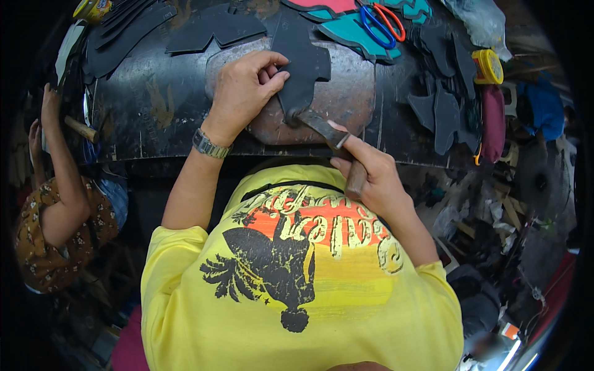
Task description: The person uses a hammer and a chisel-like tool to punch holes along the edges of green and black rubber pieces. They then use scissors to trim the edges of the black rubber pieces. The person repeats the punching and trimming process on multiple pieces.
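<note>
A flat black cut piece [302, 65], like leather or sheet material, lies on a worn brownish metal plate [352, 105] at the table's near middle. My left hand [244, 86], with a metal watch on its wrist, pinches the piece's left edge between thumb and fingers. Closed round a hammer [322, 128] with a short wooden handle, my right hand [373, 170] is at the near right of the plate. The hammer's rounded face is at the piece's near tip; whether it touches cannot be told.
Black cut pieces [216, 31] lie at the far left and right [445, 114]. Scissors [380, 26] with blue and red handles rest on teal pieces [349, 31]. A yellow tub [488, 67] stands at the right edge. Another person's arm [65, 173] is at left, near a wooden handle [81, 129].
</note>
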### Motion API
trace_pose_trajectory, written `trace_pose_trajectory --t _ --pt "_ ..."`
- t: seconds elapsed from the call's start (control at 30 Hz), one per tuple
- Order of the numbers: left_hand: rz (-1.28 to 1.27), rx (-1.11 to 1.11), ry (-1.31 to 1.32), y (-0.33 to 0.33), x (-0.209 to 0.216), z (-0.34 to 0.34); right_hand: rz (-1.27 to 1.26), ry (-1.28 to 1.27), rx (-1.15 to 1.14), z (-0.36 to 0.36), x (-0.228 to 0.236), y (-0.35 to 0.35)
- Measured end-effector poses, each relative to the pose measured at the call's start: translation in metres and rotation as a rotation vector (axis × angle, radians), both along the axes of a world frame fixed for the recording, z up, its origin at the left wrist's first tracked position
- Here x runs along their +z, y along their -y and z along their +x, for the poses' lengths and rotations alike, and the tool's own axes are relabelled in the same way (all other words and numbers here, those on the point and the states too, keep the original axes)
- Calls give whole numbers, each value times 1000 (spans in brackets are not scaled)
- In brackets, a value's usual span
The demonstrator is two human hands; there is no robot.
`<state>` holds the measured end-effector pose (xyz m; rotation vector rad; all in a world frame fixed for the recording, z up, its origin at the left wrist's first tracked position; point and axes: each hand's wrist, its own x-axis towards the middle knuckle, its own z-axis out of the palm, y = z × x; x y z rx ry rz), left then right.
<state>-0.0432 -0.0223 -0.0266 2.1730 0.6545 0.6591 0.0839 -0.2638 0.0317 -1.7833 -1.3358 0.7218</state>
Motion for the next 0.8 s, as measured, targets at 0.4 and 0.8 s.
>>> trace_pose_trajectory --t 0.4,0.8 --pt "34 -24 -7 4 7 -1 -24 179 -179 22 -16 -5" --pt "351 25 -178 50 21 -7 291 -33 -261 28 10 -21"
